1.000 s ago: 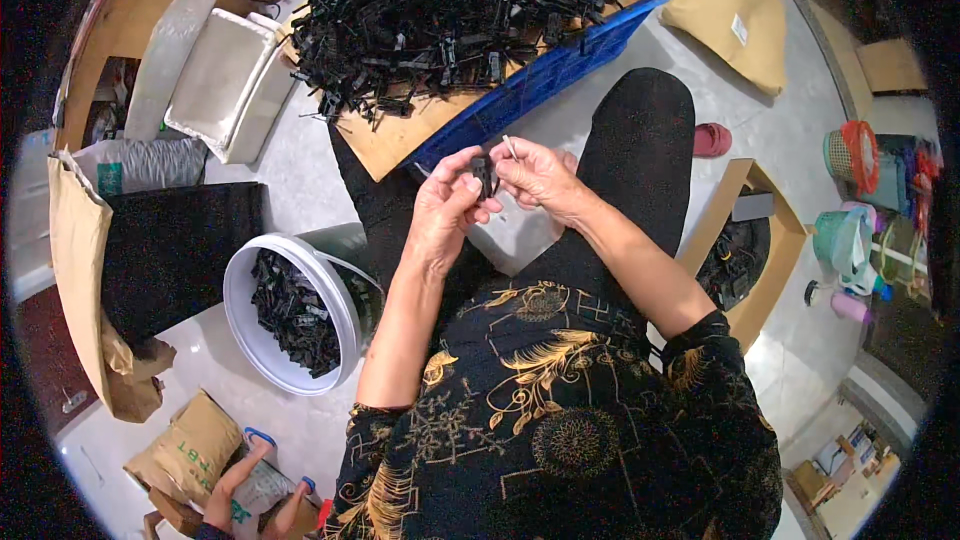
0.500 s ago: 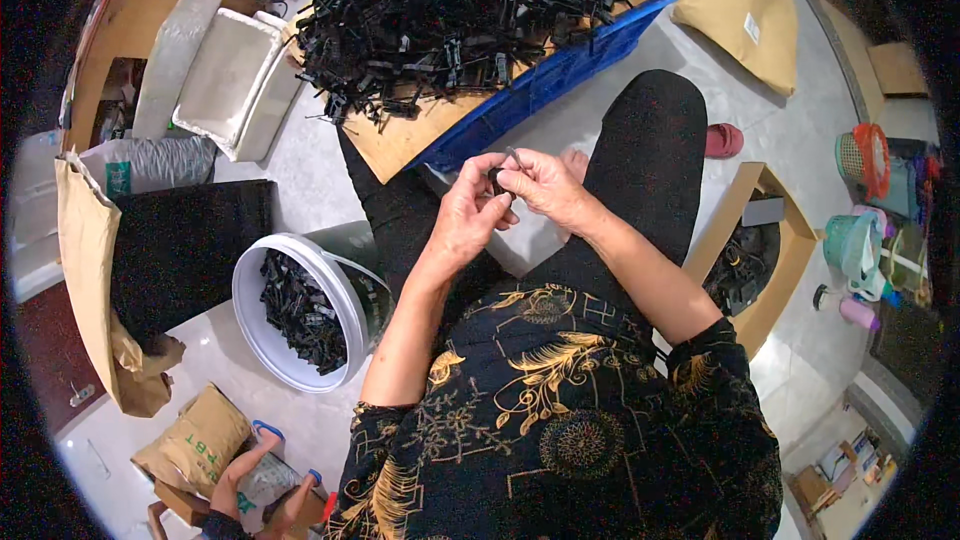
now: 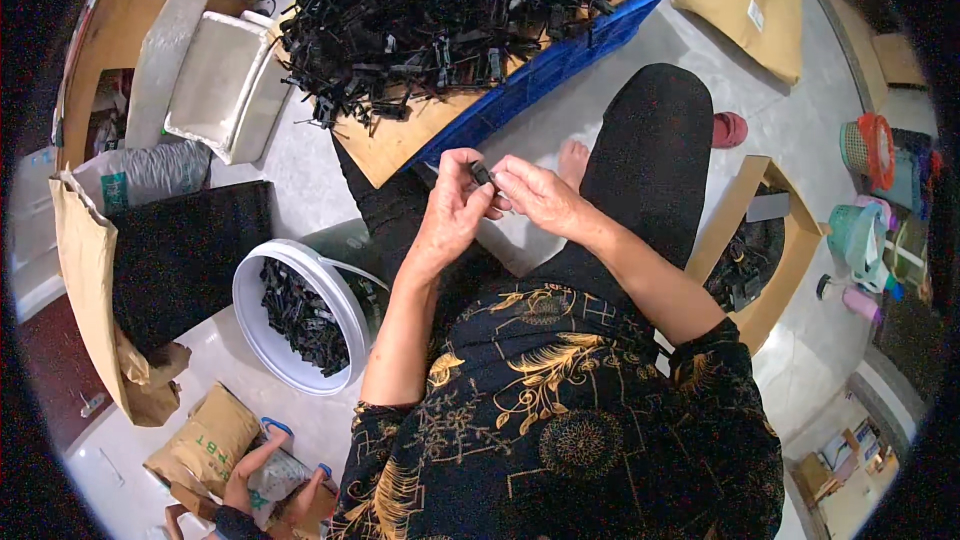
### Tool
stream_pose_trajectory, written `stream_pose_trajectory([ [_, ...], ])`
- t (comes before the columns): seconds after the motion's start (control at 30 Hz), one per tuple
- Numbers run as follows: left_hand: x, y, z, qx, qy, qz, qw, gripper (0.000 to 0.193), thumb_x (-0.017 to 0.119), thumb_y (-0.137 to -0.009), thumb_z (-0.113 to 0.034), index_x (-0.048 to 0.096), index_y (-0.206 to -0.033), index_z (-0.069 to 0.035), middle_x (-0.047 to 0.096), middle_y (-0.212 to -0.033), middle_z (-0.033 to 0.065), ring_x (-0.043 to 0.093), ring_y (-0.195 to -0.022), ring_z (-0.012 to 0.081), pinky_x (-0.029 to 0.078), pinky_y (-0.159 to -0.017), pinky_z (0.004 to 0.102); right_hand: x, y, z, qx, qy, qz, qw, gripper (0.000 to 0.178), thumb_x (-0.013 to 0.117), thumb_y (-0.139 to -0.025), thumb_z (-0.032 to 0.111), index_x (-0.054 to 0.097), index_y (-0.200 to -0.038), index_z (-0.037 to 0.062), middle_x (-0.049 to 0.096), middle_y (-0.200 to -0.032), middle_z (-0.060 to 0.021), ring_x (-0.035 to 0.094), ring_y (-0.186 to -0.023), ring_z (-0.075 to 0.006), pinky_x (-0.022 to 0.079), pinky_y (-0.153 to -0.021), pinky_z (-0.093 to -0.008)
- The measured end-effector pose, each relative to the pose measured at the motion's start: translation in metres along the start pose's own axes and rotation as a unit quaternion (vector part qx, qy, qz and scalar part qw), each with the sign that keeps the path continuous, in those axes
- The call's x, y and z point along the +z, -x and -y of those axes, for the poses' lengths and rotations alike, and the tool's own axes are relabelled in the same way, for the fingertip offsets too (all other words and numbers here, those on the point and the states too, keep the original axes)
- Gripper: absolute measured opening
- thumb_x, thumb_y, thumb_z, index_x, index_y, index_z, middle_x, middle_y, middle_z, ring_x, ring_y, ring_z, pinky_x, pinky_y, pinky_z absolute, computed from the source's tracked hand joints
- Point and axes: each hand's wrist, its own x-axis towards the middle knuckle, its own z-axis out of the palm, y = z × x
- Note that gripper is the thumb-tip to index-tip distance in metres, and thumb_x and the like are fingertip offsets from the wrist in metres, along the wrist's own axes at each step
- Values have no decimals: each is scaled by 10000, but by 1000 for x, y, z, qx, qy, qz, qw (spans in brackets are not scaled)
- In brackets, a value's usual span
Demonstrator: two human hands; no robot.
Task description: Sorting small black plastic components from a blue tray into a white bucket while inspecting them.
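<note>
A small black plastic part is pinched between the thumb and fingers of my left hand, above my lap. My right hand meets it from the right, fingertips closed at the part's edge; its fingers partly hide what they grip. Just beyond my hands, a big heap of black plastic parts, many with thin stems, covers a wooden board set on a blue crate. To my left, a white bucket is partly filled with loose black parts.
A cardboard box with black pieces stands to my right. White foam boxes, a large brown paper sack and another brown sack lie around. Another person's legs show at lower left. A pink shoe is on the floor.
My hands have shifted slightly; the left has turned so the black part shows above its fingertips. My right fingers have moved lower beside it. The whole view has shifted a little.
</note>
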Motion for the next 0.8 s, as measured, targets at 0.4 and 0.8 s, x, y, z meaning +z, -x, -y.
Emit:
stream_pose_trajectory([
  [0.4,8,-2,0,43,-215,-44,975,242,477,-835,26,338,-1024,-34,531,-751,124,617,-658,205,493,-557,315,7,-6,-20,-66,60,-45,995,167,415,-934,171,453,-859,27,467,-654,-25,456,-619,-96,387,-561,-263],
  [0.8,6,-6,55,5,71,-153,986,145,504,-883,-144,399,-927,-54,492,-720,40,591,-597,149,492,-500,245,13,-25,-25,-65,133,-207,967,192,534,-880,203,496,-953,29,498,-672,-2,441,-588,-87,389,-540,-280],
])
